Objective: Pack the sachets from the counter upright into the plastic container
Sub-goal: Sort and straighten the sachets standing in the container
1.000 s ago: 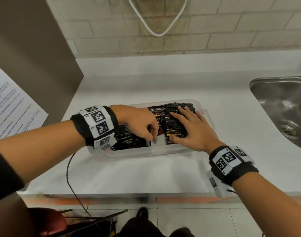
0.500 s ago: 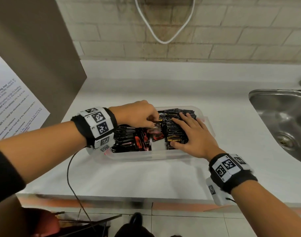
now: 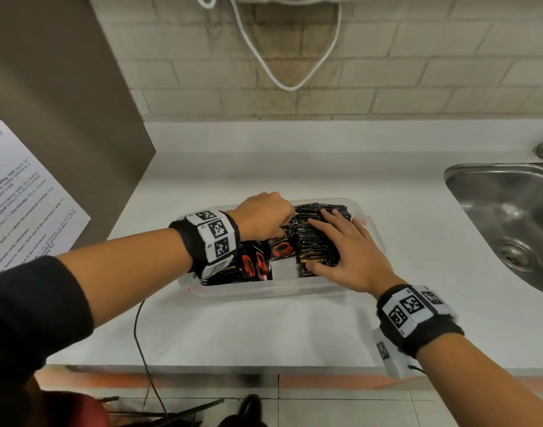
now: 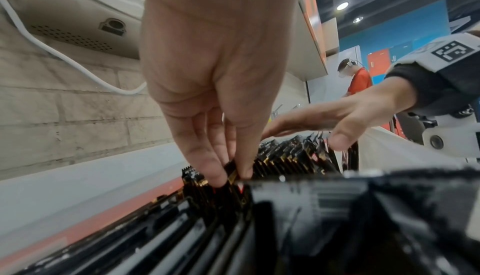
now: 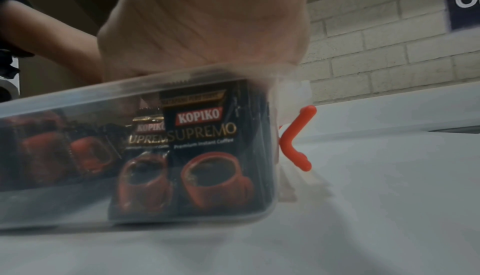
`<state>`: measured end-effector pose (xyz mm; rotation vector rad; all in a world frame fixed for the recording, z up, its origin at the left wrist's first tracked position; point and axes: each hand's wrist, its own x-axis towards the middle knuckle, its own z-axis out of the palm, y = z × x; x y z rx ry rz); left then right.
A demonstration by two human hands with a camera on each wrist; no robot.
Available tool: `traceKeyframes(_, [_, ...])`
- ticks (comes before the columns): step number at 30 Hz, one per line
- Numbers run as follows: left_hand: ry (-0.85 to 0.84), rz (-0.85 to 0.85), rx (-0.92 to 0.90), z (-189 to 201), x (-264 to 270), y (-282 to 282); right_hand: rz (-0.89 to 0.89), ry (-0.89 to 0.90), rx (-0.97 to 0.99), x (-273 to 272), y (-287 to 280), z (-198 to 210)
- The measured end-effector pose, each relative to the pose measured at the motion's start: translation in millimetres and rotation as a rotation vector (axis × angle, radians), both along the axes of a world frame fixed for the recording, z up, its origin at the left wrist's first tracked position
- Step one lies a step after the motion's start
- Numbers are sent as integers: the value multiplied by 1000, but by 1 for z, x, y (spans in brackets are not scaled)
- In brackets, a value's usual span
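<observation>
A clear plastic container [image 3: 264, 291] sits on the white counter, filled with black coffee sachets [image 3: 318, 241] standing upright. My left hand [image 3: 265, 218] reaches into the middle of the container, and in the left wrist view its fingertips [image 4: 240, 171] pinch the top edge of a sachet [image 4: 231, 168]. My right hand [image 3: 345, 245] lies flat with straight fingers across the tops of the right-hand row of sachets [image 4: 298, 154]. Through the container wall [image 5: 78, 103] the right wrist view shows sachets [image 5: 205, 146] printed with red cups.
A steel sink [image 3: 510, 217] lies to the right. A brown panel with a printed notice [image 3: 23, 204] stands on the left. A white cable [image 3: 282, 66] hangs on the brick wall. A thin black wire [image 3: 139, 334] crosses the counter's front edge. An orange clip [image 5: 298, 135] sits beside the container.
My left hand has moved from the front of the container toward its back middle and lifted a little, uncovering the sachets below it. The right hand has stayed flat on the right row.
</observation>
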<state>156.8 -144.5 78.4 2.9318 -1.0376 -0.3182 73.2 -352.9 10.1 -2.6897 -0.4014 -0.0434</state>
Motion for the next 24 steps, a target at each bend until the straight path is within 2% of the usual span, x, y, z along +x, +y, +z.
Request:
traceKeyframes(10, [20, 55, -72, -9, 1, -2, 7, -3, -21, 0, 0, 0])
traceKeyframes(14, [42, 70, -108, -3, 2, 4, 11, -3, -46, 0, 1, 1])
traceKeyframes(17, [-7, 63, -162, 5, 6, 12, 11, -5, -52, 0, 1, 1])
traceKeyframes(19, [64, 14, -180, 13, 9, 21, 7, -4, -59, 0, 1, 0])
traceKeyframes(22, [258, -57, -23, 20, 9, 36, -1, 2, -60, 1, 1, 0])
traceKeyframes(24, [182, -63, 104, 18, 8, 44, -2, 6, -60, 1, 1, 0])
